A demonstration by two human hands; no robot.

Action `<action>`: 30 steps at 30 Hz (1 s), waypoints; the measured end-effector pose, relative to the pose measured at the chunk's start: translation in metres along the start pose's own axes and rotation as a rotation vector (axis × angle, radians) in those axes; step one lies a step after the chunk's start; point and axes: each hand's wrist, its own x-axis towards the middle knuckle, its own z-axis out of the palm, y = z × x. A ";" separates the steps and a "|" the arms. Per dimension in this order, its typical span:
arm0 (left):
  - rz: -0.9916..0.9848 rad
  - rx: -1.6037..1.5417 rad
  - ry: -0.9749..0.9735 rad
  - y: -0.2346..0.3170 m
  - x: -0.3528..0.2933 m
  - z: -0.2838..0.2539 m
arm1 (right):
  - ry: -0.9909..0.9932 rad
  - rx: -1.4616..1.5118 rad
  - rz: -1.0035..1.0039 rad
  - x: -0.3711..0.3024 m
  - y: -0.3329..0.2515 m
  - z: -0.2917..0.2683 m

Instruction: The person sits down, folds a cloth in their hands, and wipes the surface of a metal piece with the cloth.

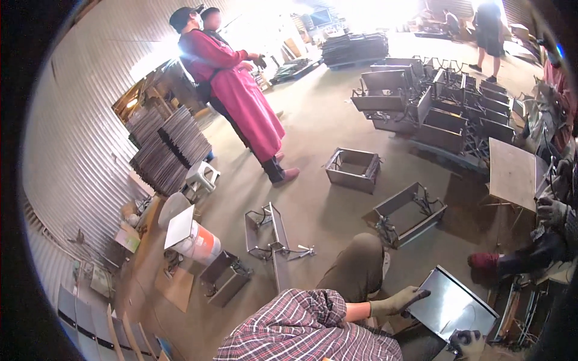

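A flat rectangular metal panel (pixel 453 308) with a shiny face lies tilted over my lap at the lower right. My left hand (pixel 396 301), in a light glove with dark fingertips, is closed on its left edge. At the panel's near edge is my right hand (pixel 468 344), gloved the same way, its fingers bent over the rim. The panel hides part of both hands. Beyond my knee, a rectangular metal frame (pixel 409 213) with bent rods at its ends rests on the floor.
More metal frames (pixel 354 169) stand ahead, with many stacked (pixel 442 126) at the back right. At far right, a co-worker's gloved hand (pixel 551 213) is beside a board (pixel 512 173). A person in a red apron (pixel 250 111) stands ahead left. A white-and-orange bucket (pixel 198 243) sits left.
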 end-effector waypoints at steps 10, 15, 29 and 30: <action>-0.088 -0.007 0.009 0.003 0.011 0.000 | 0.071 0.106 0.009 0.012 0.000 -0.007; -0.139 -0.006 0.011 0.017 0.004 0.006 | 0.026 0.142 0.122 0.017 -0.011 -0.023; -0.065 0.031 0.017 0.009 0.004 0.008 | 0.028 0.147 0.084 0.009 -0.005 -0.022; -0.042 0.022 0.015 0.015 0.001 0.011 | 0.022 0.145 0.082 0.008 -0.005 -0.023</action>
